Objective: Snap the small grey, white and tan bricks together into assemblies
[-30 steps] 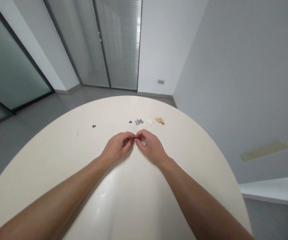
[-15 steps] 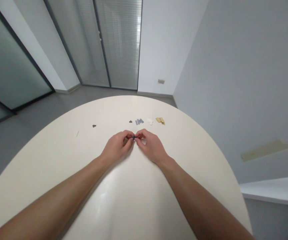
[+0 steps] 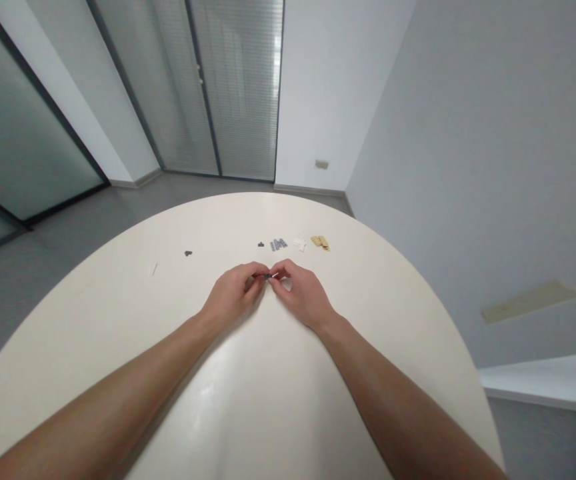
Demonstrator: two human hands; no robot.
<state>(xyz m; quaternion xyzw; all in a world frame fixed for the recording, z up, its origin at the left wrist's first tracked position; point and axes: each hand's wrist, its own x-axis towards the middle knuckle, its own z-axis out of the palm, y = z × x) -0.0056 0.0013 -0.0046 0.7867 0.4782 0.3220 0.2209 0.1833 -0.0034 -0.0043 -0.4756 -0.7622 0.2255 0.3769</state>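
Between my fingertips is a small dark piece (image 3: pixel 268 276), too small for its exact kind to show. My left hand (image 3: pixel 235 290) pinches it from the left. From the other side my right hand (image 3: pixel 302 291) has thumb and forefinger closed on it, and the fingertips of both hands nearly meet. Just beyond the hands lie a small black piece (image 3: pixel 261 245), several flat grey pieces (image 3: pixel 279 245), some white pieces (image 3: pixel 300 244) and a group of tan pieces (image 3: pixel 321 242).
The round white table (image 3: pixel 248 413) carries everything and curves away at its edge. Farther left lie another small black piece (image 3: pixel 188 253) and a thin white strip (image 3: pixel 153 269). Behind the table stand a glass partition (image 3: pixel 238 100) and a grey wall (image 3: pixel 468 167).
Both hands stay in nearly the same place. The dark piece between the fingertips looks slightly turned and less exposed. The pieces on the table have not moved.
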